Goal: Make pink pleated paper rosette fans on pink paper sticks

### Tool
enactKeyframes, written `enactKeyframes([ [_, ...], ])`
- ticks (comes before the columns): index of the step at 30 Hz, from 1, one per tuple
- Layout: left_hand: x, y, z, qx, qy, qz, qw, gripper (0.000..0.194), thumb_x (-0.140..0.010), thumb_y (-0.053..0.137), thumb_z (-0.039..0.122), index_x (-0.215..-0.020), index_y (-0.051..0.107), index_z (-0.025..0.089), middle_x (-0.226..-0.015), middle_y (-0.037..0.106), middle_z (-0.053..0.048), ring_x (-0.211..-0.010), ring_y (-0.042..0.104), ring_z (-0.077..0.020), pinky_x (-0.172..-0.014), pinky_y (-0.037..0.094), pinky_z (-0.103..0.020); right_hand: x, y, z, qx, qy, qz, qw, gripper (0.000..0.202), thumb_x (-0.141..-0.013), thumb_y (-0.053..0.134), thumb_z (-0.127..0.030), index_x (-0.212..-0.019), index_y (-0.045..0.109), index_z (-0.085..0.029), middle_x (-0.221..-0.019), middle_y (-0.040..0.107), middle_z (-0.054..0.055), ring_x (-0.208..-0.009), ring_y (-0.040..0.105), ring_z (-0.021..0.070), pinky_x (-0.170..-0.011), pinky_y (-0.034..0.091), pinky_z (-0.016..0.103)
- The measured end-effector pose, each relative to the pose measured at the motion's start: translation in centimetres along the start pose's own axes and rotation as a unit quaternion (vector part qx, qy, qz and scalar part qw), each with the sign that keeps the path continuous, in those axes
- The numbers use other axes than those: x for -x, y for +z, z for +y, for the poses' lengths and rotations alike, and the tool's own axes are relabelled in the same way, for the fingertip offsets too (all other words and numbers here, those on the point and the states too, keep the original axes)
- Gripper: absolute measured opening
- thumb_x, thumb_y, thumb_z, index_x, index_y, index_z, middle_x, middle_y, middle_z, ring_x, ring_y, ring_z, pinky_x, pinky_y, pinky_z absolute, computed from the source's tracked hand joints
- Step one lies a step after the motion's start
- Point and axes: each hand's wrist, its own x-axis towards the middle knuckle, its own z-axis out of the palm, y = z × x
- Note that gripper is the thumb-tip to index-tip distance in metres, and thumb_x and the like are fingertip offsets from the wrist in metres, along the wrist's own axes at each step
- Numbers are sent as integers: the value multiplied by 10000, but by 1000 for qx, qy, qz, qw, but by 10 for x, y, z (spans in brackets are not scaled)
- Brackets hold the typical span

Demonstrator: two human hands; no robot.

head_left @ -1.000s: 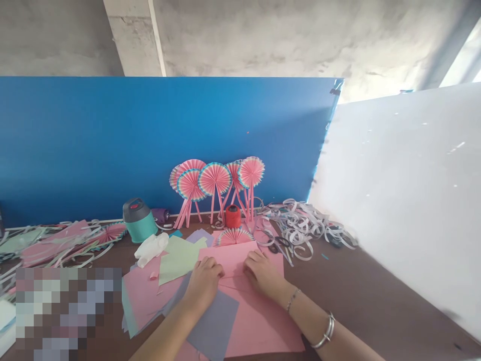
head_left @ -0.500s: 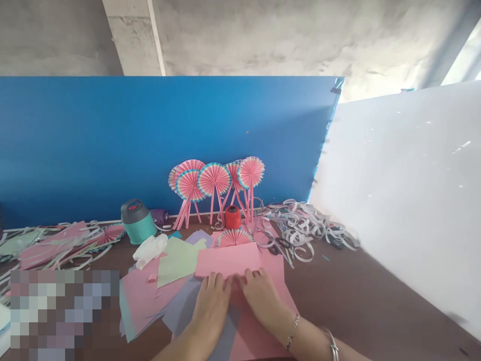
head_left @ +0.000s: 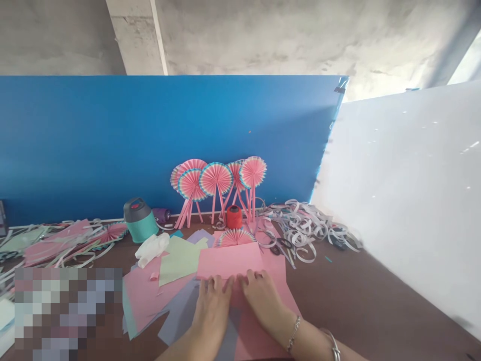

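Daylight comes in from my upper right, where the window (head_left: 466, 60) is blown out to plain white. The white board (head_left: 406, 200) beside me is bright and flat, and the blue board (head_left: 150, 145) darkens toward its lower left. My hands cast only soft, faint shadows on the paper. Straight edges bend near the corners. A pixelated block (head_left: 67, 313) covers the lower left. Nothing looks badly blurred.
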Motion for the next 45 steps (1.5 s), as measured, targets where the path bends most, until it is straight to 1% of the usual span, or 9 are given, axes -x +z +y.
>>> enactKeyframes([
  [9, 1, -6, -11, 17, -16, -24, 999, 607, -813, 421, 73, -1349, 434, 359, -1268, 557, -141, -1174, 487, -417, -931, 364, -593, 2, 4, 1, 5, 8, 11, 1000, 317, -803, 496, -19, -1099, 557, -116, -880, 626, 140, -806, 589, 248, -659, 355, 362],
  [17, 6, 10, -13, -23, 14, 5, 1000, 581, -798, 367, 49, -1353, 460, 193, -1270, 573, -159, -1262, 422, -362, -1043, 264, -588, 2, 1, -2, 1, 15, -5, 1000, 350, -791, 496, -5, -1119, 578, -96, -897, 636, 159, -818, 593, 254, -671, 385, 366],
  [20, 8, 14, -12, -31, 17, 6, 999, 554, -789, 343, 24, -1315, 496, 110, -1294, 552, -179, -1253, 443, -326, -1051, 307, -524, 2, 4, -2, -11, 34, -1, 999, 338, -772, 499, -1, -1083, 602, -84, -930, 635, 169, -854, 576, 264, -673, 380, 370],
  [23, 4, 6, -17, 12, 29, 19, 999, 555, -783, 328, 8, -1303, 495, 107, -1325, 525, -166, -1237, 457, -294, -1031, 343, -479, 2, 4, -1, -36, 31, 22, 999, 302, -769, 496, -5, -1019, 634, -102, -1067, 614, 176, -968, 542, 278, -729, 373, 381],
  [26, -7, -11, -36, 111, -5, -9, 994, 483, -815, 334, 52, -1250, 525, 137, -1183, 607, -125, -1119, 525, -255, -941, 408, -414, 0, -3, 5, -72, 19, -13, 997, 269, -755, 496, -2, -946, 651, -113, -992, 631, 149, -916, 548, 261, -728, 364, 368],
  [29, -20, -24, -62, 248, -29, -53, 967, 236, -823, 458, 223, -987, 622, 183, -1045, 628, -70, -1006, 558, -213, -870, 425, -333, -4, -10, 16, -107, 26, -39, 993, 251, -770, 472, -14, -919, 645, -119, -956, 625, 130, -867, 548, 245, -716, 355, 357],
  [33, -29, -29, -83, 335, -33, -104, 936, 129, -761, 507, 248, -784, 619, 188, -881, 638, -38, -833, 586, -186, -723, 423, -274, -10, -7, 32, -215, 57, 12, 975, 224, -868, 413, -86, -880, 625, -155, -969, 618, 80, -908, 532, 210, -760, 352, 328],
  [39, -32, -31, -81, 316, -43, -100, 942, 197, -794, 427, 223, -716, 605, 190, -798, 648, -21, -781, 585, -180, -645, 375, -249, -18, 11, 40, -362, 83, 57, 927, 119, -827, 497, -151, -769, 597, -179, -843, 613, 35, -836, 526, 175, -728, 354, 283],
  [45, -31, -40, -74, 293, -78, -106, 947, 188, -786, 440, 204, -717, 615, 197, -786, 672, -15, -779, 604, -182, -707, 373, -264, -21, 13, 38, -353, 104, 56, 928, 137, -814, 489, -127, -717, 575, -170, -806, 606, 31, -798, 519, 165, -709, 338, 275],
])
